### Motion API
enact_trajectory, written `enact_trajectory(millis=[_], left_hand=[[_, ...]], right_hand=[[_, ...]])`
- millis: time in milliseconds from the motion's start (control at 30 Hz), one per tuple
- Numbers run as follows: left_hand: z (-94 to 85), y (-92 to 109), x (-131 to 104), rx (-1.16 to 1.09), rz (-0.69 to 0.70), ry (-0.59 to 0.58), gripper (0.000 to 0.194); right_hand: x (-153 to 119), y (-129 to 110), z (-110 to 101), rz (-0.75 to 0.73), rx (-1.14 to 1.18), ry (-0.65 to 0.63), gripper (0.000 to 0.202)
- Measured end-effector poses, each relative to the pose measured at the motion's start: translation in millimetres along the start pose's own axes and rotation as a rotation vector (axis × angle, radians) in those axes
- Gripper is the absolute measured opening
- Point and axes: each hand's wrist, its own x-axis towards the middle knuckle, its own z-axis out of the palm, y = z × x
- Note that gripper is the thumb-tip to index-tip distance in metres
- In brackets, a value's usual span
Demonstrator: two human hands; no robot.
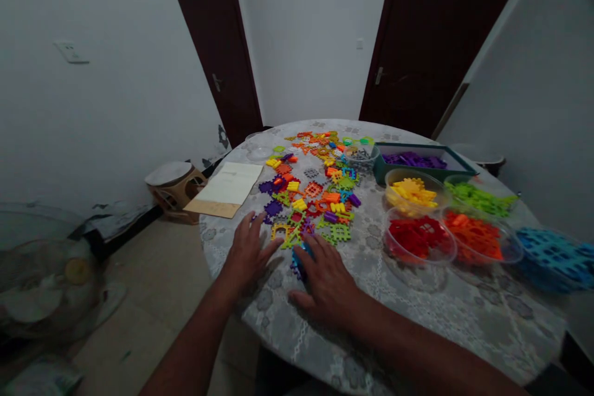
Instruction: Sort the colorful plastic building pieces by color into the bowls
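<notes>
A loose spread of colourful plastic pieces (313, 189) covers the middle of the table. My left hand (250, 250) rests at its near left edge, fingers apart, beside a dark purple piece (273, 208); nothing shows in its grasp. My right hand (325, 278) lies over blue and purple pieces (297, 265) at the near edge of the spread. Its fingers are spread on top of them and partly hide them, with the thumb apart. A yellow frame piece (279, 231) and a green square piece (340, 232) lie just beyond my hands.
On the right stand bowls of yellow (412, 195), red (419, 240), orange (477, 237), green (482, 199) and blue pieces (554, 255). Behind them is a green box (380, 167) of purple pieces. Paper sheets (229, 185) lie at the left table edge.
</notes>
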Motion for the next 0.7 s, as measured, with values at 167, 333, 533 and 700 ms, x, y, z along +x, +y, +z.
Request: enact_trajectory(millis=[167,333,533,700], left_hand=[[10.2,-17.4,45.9,0.071,-0.139,-0.091,0.067],[26.0,-14.4,66.6,0.120,-0.134,-0.154,0.066],[41.2,0.3,68.1,0.021,-0.125,-0.111,0.066],[47.3,16.4,72.6,-0.078,-0.216,-0.080,0.070]], right_hand=[[28.8,10.1,14.4,0.031,-0.095,0.099,0.075],[37.6,29.7,10.5,0.162,-0.195,0.260,0.071],[41.1,58.0,6.4,0.375,-0.223,0.399,0.081],[48.2,80.2,6.7,0.473,-0.260,0.475,0.079]])
